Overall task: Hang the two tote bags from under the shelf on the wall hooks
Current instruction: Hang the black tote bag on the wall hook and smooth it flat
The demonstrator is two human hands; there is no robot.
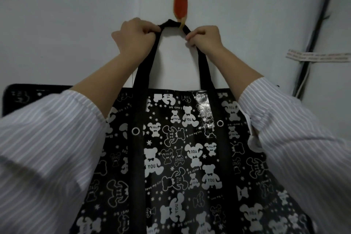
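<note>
Overhead, two hands (135, 35) (206, 39) grip one tote bag (180, 157) at one hook (180, 5).

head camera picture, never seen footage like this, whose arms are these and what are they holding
No machine here: the camera sits on a person's head, looking forward and down, so the two arms in striped sleeves are the wearer's own. There is no table; you face a pale wall with a red hook. Both hands grip the black strap of a glossy black tote bag printed with white bears: the left hand on one side of the hook, the right hand on the other. The strap's top lies at the hook's prong, seemingly looped over it. At the left edge, behind the sleeve, shows a second dark item with similar print, probably another bag.
</note>
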